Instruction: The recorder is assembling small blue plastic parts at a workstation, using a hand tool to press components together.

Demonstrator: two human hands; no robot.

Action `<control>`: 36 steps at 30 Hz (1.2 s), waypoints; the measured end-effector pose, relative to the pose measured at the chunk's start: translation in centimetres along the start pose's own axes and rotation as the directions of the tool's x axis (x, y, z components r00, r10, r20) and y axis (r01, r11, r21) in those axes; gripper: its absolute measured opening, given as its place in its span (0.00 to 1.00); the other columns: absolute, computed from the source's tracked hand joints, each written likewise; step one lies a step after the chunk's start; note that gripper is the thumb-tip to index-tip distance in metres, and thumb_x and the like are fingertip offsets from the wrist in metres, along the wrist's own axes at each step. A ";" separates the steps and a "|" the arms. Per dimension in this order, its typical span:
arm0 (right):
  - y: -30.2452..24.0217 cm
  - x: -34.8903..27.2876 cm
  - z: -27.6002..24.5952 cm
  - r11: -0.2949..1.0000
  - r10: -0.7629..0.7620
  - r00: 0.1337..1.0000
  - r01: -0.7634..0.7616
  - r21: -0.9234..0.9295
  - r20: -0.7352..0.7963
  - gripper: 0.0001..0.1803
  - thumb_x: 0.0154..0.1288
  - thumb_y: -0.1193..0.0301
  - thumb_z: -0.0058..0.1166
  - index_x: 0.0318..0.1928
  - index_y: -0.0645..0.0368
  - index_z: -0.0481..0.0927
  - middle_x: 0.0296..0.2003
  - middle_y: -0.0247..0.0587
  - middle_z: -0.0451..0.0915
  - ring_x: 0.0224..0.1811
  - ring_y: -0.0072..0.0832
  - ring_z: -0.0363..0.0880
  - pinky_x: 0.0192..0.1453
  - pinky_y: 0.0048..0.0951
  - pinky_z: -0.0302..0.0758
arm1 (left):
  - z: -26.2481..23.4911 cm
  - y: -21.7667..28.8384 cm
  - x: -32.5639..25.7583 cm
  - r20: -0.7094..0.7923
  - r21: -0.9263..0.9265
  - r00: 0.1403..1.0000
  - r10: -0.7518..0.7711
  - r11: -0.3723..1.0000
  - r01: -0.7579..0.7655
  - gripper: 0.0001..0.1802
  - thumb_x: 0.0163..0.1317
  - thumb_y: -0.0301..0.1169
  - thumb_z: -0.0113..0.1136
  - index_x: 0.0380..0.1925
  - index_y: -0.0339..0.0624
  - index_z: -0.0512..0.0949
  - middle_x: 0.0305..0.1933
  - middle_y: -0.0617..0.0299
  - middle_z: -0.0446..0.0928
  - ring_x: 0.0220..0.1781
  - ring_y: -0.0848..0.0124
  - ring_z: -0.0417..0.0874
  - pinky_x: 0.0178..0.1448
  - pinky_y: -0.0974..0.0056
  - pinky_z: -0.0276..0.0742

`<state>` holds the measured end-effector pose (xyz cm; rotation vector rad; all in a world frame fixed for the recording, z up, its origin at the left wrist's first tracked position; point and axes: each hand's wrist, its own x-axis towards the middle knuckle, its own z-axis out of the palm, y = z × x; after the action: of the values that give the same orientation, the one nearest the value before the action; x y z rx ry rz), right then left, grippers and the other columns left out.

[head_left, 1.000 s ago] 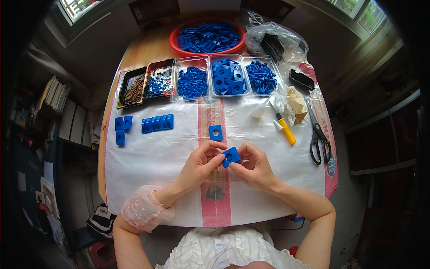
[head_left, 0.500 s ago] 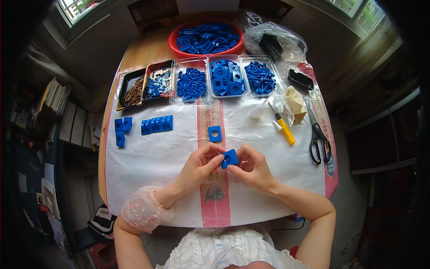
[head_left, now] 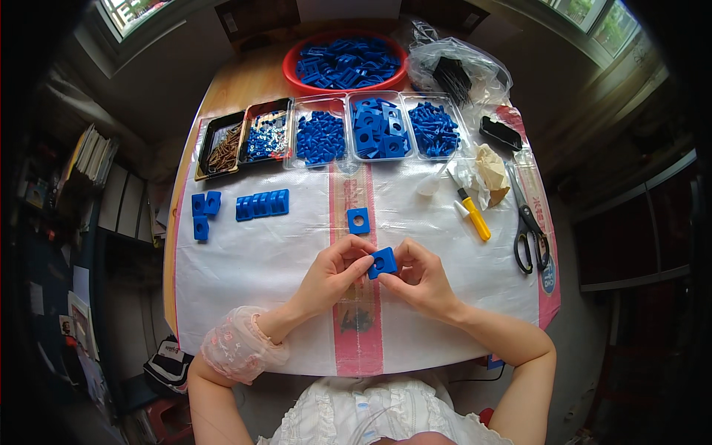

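Both hands met over worktop (head_left: 252, 259) centre. Left hand (head_left: 331, 276) and right hand (head_left: 419, 280) fingers pinched shut on blue square block with hole (head_left: 383, 262), held just above white sheet. Risk: thin fingertip grip could slip, block might drop onto loose matching block (head_left: 358, 220) nearby.

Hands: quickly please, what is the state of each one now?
Left hand: closed, fingers pinching the blue block.
Right hand: closed, holding the same blue block from the other side.
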<state>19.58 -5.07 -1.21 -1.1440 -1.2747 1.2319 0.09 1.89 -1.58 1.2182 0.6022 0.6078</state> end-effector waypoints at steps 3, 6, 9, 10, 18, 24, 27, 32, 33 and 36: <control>0.0 0.0 0.0 1.000 0.005 1.000 -0.005 0.004 -0.002 0.11 0.61 0.75 0.65 0.36 0.59 0.73 0.31 0.28 0.76 0.32 0.11 0.75 0.27 0.15 0.72 | 0.0 -0.1 0.0 0.001 -0.008 1.000 -0.002 1.000 0.003 0.09 0.73 0.29 0.55 0.49 0.40 0.75 0.42 0.67 0.79 0.38 0.85 0.76 0.39 0.77 0.70; 0.0 0.0 0.0 1.000 0.005 1.000 -0.005 -0.013 0.002 0.11 0.61 0.75 0.65 0.36 0.59 0.73 0.31 0.28 0.76 0.32 0.11 0.74 0.27 0.15 0.72 | 0.0 0.0 0.0 0.003 -0.016 1.000 0.001 1.000 -0.001 0.09 0.73 0.29 0.55 0.50 0.39 0.75 0.42 0.67 0.78 0.38 0.85 0.76 0.39 0.77 0.70; 0.0 0.0 0.0 1.000 0.000 1.000 0.000 -0.012 0.002 0.11 0.61 0.75 0.65 0.36 0.59 0.73 0.30 0.28 0.75 0.32 0.11 0.75 0.27 0.15 0.72 | 0.0 -0.1 0.0 0.007 -0.020 1.000 -0.001 1.000 0.001 0.09 0.73 0.29 0.55 0.50 0.39 0.75 0.42 0.67 0.78 0.38 0.85 0.76 0.39 0.77 0.70; 0.0 0.0 0.0 1.000 0.000 1.000 0.000 -0.009 0.001 0.11 0.61 0.75 0.65 0.36 0.60 0.73 0.31 0.28 0.76 0.32 0.11 0.75 0.27 0.15 0.72 | 0.0 -0.1 0.0 0.009 -0.021 1.000 -0.002 1.000 0.002 0.09 0.73 0.29 0.55 0.50 0.39 0.75 0.42 0.67 0.78 0.38 0.85 0.76 0.39 0.77 0.70; 0.0 0.1 -0.1 1.000 -0.002 1.000 0.002 -0.015 0.018 0.10 0.63 0.76 0.63 0.38 0.60 0.73 0.33 0.30 0.77 0.33 0.11 0.76 0.28 0.15 0.72 | 0.0 -0.1 0.0 -0.006 -0.028 1.000 0.011 1.000 -0.011 0.08 0.73 0.28 0.55 0.48 0.39 0.74 0.43 0.67 0.77 0.38 0.85 0.76 0.40 0.76 0.71; -0.6 0.2 0.2 0.993 0.035 0.998 -0.029 0.118 -0.048 0.09 0.66 0.78 0.58 0.45 0.61 0.72 0.35 0.31 0.78 0.35 0.12 0.75 0.34 0.17 0.74 | 0.4 0.0 -0.2 -0.039 -0.019 0.998 0.058 0.998 -0.059 0.06 0.69 0.24 0.59 0.43 0.39 0.73 0.41 0.67 0.76 0.41 0.83 0.77 0.45 0.75 0.74; -0.5 0.2 -0.6 0.977 0.121 0.993 -0.120 0.177 0.003 0.08 0.68 0.78 0.56 0.46 0.61 0.73 0.36 0.33 0.79 0.37 0.13 0.76 0.38 0.19 0.76 | 0.3 -0.4 -0.3 -0.025 0.005 0.997 0.068 0.998 -0.068 0.07 0.68 0.23 0.60 0.43 0.39 0.72 0.41 0.67 0.76 0.43 0.82 0.78 0.48 0.74 0.75; -0.7 0.3 -0.7 0.977 0.143 0.989 -0.145 0.159 0.024 0.08 0.69 0.77 0.56 0.46 0.63 0.76 0.38 0.33 0.80 0.41 0.15 0.77 0.43 0.21 0.79 | 0.4 -0.1 -0.5 -0.023 0.019 0.997 0.069 0.997 -0.068 0.08 0.68 0.24 0.61 0.43 0.39 0.72 0.42 0.66 0.76 0.44 0.81 0.79 0.50 0.73 0.76; -0.8 0.3 -0.6 0.979 0.136 0.990 -0.139 0.147 0.028 0.08 0.68 0.77 0.56 0.46 0.63 0.76 0.38 0.33 0.80 0.41 0.16 0.78 0.44 0.21 0.79 | 0.5 0.2 -0.5 -0.032 -0.002 0.998 0.063 0.998 -0.063 0.09 0.68 0.24 0.60 0.44 0.38 0.72 0.42 0.67 0.76 0.45 0.81 0.79 0.50 0.73 0.76; -0.5 0.2 -0.4 0.995 0.052 0.998 -0.053 0.086 0.022 0.08 0.68 0.77 0.58 0.46 0.63 0.77 0.38 0.34 0.81 0.42 0.16 0.78 0.44 0.22 0.80 | 1.1 1.1 -0.5 -0.064 -0.046 0.997 0.039 0.998 -0.042 0.11 0.69 0.25 0.60 0.49 0.38 0.74 0.43 0.66 0.78 0.44 0.81 0.80 0.49 0.74 0.76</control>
<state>19.99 -4.89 -0.74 -1.1119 -1.2007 1.3271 0.43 1.05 -0.18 1.1726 0.6142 0.6937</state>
